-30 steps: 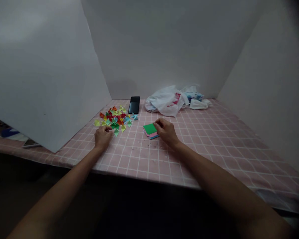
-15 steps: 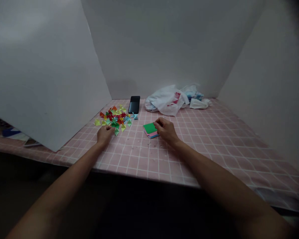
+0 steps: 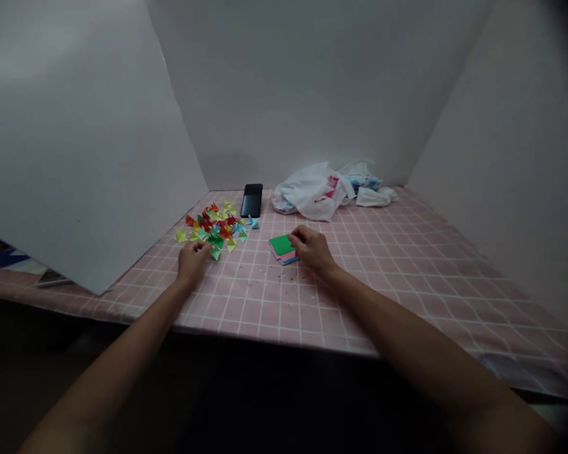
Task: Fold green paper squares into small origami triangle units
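Both bare hands work on a **bench draped in pink cloth with a white grid** (image 3: 360, 302). The **left hand** (image 3: 193, 261) lies at the near edge of a **loose heap of small folded triangular paper units** (image 3: 213, 228) in red, yellow, green and pale blue. Its fingers are curled and touch the heap's green and yellow pieces, but the grip is too small to read: whether it pinches a piece, I cannot tell.

The **right hand** (image 3: 311, 249) sits just right of a **small stack of square coloured paper sheets** (image 3: 282, 248), green on top with pink and blue beneath. Its half-closed fingers (image 3: 294, 238) rest on the stack's right edge; whether they hold a sheet, I cannot tell.

Tiny **paper scraps** (image 3: 269, 274) dot the cloth near the stack. Toward the far edge lie a **black smartphone** (image 3: 252, 200), face up, and a **crumpled white plastic bag** (image 3: 310, 192). **White boards** (image 3: 76, 139) stand along the left side.
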Demonstrator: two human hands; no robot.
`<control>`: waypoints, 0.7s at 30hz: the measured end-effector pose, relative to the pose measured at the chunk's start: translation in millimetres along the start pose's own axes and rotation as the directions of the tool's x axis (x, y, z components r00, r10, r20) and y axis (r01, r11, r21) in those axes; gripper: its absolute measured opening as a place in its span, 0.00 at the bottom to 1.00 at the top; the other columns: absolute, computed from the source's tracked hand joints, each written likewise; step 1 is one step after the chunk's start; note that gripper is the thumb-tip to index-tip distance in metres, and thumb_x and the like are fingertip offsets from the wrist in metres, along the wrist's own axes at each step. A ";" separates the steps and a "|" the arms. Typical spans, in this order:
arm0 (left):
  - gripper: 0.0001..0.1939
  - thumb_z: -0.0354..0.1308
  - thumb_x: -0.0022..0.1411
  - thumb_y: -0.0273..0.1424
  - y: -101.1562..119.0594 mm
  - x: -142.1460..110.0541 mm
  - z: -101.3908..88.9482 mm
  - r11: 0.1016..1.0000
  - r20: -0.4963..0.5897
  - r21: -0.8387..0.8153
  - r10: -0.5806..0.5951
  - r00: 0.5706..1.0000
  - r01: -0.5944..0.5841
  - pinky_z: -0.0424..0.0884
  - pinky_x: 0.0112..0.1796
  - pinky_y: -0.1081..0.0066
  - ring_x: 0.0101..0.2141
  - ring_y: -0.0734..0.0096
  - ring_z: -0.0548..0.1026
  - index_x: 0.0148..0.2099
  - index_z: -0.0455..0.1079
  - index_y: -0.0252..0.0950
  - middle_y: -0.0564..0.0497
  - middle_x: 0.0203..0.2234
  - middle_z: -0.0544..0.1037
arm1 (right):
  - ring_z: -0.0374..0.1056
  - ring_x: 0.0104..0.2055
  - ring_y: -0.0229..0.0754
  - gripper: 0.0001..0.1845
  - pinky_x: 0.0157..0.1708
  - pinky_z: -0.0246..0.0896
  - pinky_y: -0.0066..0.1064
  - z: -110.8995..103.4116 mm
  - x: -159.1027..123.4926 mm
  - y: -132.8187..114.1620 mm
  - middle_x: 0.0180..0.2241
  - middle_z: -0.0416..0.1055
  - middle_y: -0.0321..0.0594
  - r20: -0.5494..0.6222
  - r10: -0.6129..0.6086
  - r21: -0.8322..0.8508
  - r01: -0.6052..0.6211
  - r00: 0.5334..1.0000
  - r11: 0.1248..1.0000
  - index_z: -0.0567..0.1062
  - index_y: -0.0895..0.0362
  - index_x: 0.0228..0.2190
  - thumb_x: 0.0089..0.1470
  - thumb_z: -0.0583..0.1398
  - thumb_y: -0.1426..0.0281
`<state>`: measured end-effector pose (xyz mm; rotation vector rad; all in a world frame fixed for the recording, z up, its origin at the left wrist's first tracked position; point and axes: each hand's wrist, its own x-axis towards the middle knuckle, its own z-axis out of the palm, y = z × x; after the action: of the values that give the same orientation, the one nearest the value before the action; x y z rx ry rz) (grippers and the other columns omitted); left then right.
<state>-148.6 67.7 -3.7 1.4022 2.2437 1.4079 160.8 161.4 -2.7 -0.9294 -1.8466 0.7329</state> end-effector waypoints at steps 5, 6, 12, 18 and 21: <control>0.12 0.57 0.56 0.41 31.9 -17.7 1.3 0.993 -0.010 -0.073 0.091 0.996 -0.092 0.66 0.38 0.69 0.34 0.65 0.70 0.30 0.71 0.38 0.51 0.28 0.73 | 0.66 0.29 0.40 0.07 0.31 0.60 0.32 6.9 -4.9 -4.1 0.27 0.71 0.37 0.009 0.004 0.091 -0.005 1.000 0.996 0.71 0.55 0.28 0.54 0.59 0.65; 0.12 0.58 0.57 0.41 40.3 -22.5 5.9 0.990 0.015 -0.095 0.109 0.994 -0.107 0.66 0.38 0.69 0.34 0.66 0.70 0.30 0.71 0.38 0.52 0.27 0.72 | 0.67 0.29 0.40 0.07 0.30 0.61 0.31 9.0 -7.0 -6.1 0.28 0.71 0.37 0.036 0.013 0.150 -0.018 0.999 0.989 0.72 0.55 0.29 0.54 0.60 0.64; 0.13 0.61 0.58 0.40 89.3 -52.9 49.5 0.917 0.177 -0.363 0.242 0.954 -0.165 0.65 0.40 0.69 0.33 0.68 0.69 0.28 0.70 0.37 0.53 0.27 0.71 | 0.69 0.26 0.35 0.17 0.26 0.68 0.29 17.9 -17.2 -19.9 0.32 0.71 0.34 0.254 0.055 0.480 -0.175 0.966 0.860 0.74 0.56 0.38 0.51 0.66 0.59; 0.11 0.63 0.59 0.38 110.9 -59.9 79.7 0.859 0.239 -0.505 0.233 0.943 -0.084 0.65 0.38 0.69 0.32 0.69 0.70 0.29 0.72 0.36 0.54 0.26 0.73 | 0.67 0.22 0.32 0.18 0.24 0.65 0.24 14.6 -11.6 -17.2 0.24 0.69 0.31 0.287 0.125 0.610 -0.281 0.950 0.741 0.72 0.57 0.28 0.45 0.69 0.58; 0.11 0.63 0.60 0.38 112.6 -55.4 85.0 0.814 0.274 -0.580 0.239 0.932 -0.038 0.66 0.39 0.70 0.33 0.69 0.70 0.32 0.74 0.36 0.54 0.28 0.74 | 0.69 0.23 0.34 0.19 0.24 0.66 0.25 10.9 -9.0 -14.5 0.23 0.70 0.31 0.300 0.188 0.647 -0.345 0.935 0.680 0.72 0.57 0.28 0.45 0.70 0.57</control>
<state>-0.7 93.2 17.5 1.4624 1.3665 1.5585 149.4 144.9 0.2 -0.6268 -1.4053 1.6335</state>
